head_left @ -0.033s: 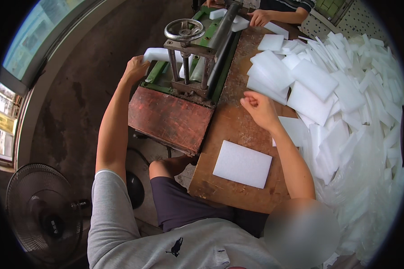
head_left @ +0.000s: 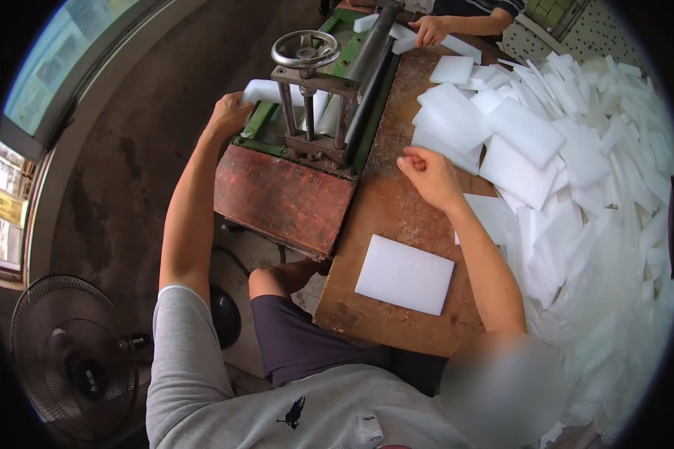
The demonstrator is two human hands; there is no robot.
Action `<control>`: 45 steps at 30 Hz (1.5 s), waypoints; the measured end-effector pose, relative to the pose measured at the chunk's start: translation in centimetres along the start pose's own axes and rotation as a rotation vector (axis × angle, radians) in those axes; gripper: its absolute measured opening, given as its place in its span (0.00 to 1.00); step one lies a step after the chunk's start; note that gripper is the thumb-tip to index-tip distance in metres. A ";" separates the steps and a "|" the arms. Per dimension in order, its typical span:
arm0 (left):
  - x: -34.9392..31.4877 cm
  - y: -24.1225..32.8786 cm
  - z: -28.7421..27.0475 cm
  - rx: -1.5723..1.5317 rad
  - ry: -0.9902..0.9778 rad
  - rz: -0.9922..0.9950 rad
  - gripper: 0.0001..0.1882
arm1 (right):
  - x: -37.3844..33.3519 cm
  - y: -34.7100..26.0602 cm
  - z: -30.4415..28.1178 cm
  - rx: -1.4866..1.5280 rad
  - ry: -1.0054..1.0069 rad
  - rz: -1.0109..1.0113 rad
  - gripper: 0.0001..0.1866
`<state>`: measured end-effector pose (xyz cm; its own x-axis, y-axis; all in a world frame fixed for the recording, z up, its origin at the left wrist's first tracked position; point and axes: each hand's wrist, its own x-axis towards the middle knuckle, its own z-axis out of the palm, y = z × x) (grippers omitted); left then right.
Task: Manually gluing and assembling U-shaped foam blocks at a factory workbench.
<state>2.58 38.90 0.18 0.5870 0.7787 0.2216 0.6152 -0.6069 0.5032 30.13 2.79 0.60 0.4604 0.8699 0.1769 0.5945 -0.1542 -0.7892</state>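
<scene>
My left hand [head_left: 231, 116] is closed on the near end of a white foam sheet [head_left: 263, 90]. That sheet bends over the left side of the green-framed roller machine [head_left: 256, 123] and passes behind its posts. My right hand [head_left: 430, 178] hovers over the wooden table with its fingers curled in and nothing visible in them. Beside it lie several overlapping foam sheets [head_left: 453, 116]. A single flat foam sheet [head_left: 405, 274] rests on the table nearer to me.
A metal handwheel [head_left: 305, 49] tops the machine, with a reddish board [head_left: 284, 196] at its near end. Loose foam pieces [head_left: 577, 142] heap up at the right. Across the table, another person's hand [head_left: 431, 31] is at foam strips. A fan [head_left: 75, 359] stands at lower left.
My left hand and the foam sheet have shifted slightly right. My right hand has moved a little to the left. At the far end, the other person's hand and the foam strips have shifted slightly.
</scene>
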 end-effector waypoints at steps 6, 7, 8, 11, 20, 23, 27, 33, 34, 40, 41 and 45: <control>0.6 4.2 3.8 -0.164 -0.081 0.190 0.18 | 6.0 -1.4 3.6 -0.095 0.013 0.077 0.27; 0.5 4.9 4.1 -0.204 -0.157 0.183 0.19 | 6.7 -1.9 4.1 -0.140 -0.020 0.177 0.28; 0.2 5.6 4.6 -0.158 -0.100 0.303 0.21 | 7.1 -2.1 4.3 -0.184 -0.055 0.276 0.29; -1.4 9.2 3.2 -0.692 -0.273 0.027 0.21 | 6.5 -0.1 3.5 -0.315 0.112 0.223 0.26; -15.3 16.1 -1.8 -0.867 0.324 -0.004 0.20 | -5.5 -2.5 -7.4 -0.499 0.382 0.197 0.16; -21.3 20.1 -0.6 -0.882 0.090 -0.043 0.18 | -13.4 -3.9 -6.8 -0.427 0.341 0.200 0.13; -25.8 24.6 2.2 -0.554 -0.064 0.106 0.21 | -20.3 -5.2 -5.2 -0.252 0.383 0.173 0.10; -27.4 24.9 5.1 -0.500 -0.128 0.170 0.17 | -23.1 -5.0 -4.8 -0.306 0.361 0.111 0.10; -27.6 24.5 5.6 -0.469 -0.131 0.176 0.17 | -23.2 -4.8 -4.7 -0.297 0.357 0.107 0.10; -27.8 23.5 6.5 -0.408 -0.139 0.175 0.15 | -23.4 -3.9 -3.8 -0.292 0.344 0.088 0.11; -27.7 23.4 6.5 -0.408 -0.136 0.186 0.15 | -23.4 -4.0 -3.7 -0.282 0.348 0.092 0.11; -27.4 23.5 6.8 -0.377 -0.147 0.204 0.14 | -23.5 -3.7 -3.7 -0.328 0.337 0.094 0.11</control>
<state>4.50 2.24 0.26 0.7614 0.6021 0.2402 0.2606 -0.6236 0.7371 19.57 -18.81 1.54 0.6779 0.6529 0.3378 0.6919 -0.4115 -0.5932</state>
